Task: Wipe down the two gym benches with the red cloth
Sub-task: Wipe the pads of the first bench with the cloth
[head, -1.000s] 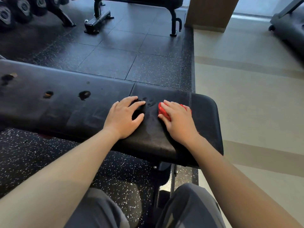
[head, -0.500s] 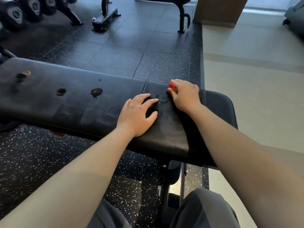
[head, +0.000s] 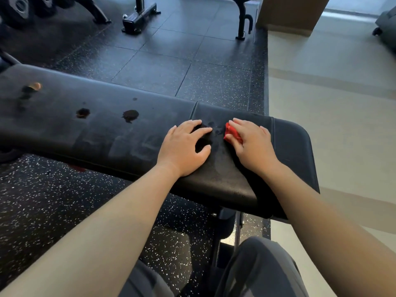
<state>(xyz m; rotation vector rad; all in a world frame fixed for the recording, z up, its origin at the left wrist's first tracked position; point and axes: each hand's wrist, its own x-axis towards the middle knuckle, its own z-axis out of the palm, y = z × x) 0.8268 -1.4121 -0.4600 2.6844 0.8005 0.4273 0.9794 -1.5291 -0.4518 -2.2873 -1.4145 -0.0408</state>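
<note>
Since half a second ago, the right hand [head: 252, 144] with the red cloth [head: 232, 133] has been drawn back from the far edge of the table [head: 96, 133] toward the middle of the padded surface. The bunched cloth is pressed flat under the curled fingers of the right hand, its red edge showing at 9 o'clock of that hand. The left hand [head: 184, 151] is laid open, fingers spread, palm down on the table just at 9 o'clock of the cloth, apart from it. Worn patches [head: 130, 115] are seen further toward 9 o'clock. A second bench [head: 243, 20] is partly seen at 12 o'clock on the dark speckled floor [head: 162, 69]
</note>
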